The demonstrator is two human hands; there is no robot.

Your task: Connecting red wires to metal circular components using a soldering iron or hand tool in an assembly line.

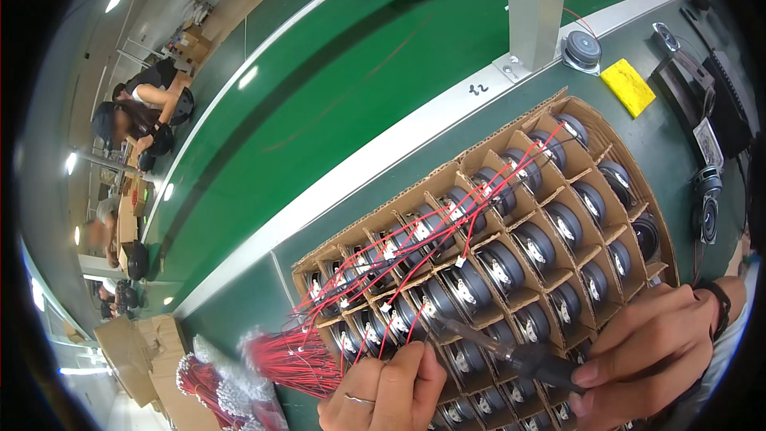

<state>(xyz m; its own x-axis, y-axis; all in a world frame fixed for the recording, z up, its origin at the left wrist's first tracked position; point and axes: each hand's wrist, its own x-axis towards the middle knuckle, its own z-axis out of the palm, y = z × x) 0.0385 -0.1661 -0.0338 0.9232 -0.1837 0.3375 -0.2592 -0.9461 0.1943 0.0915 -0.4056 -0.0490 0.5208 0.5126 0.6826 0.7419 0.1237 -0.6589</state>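
A cardboard box with dividers holds rows of round black speakers, one to a cell, with metal terminals showing. Thin red wires with white connector ends lie across the far rows. My left hand is at the box's near left part, thumb and forefinger pinched on a red wire that runs up to a speaker. In my right hand is a soldering iron, gripped by its black handle. Its metal tip points left, over the speakers just beyond my left fingertips.
Left of the box lies a bundle of red wires, with bagged wires beside it. A loose speaker and a yellow sponge sit beyond the box. A grey post stands by the green conveyor belt. Other people work far left.
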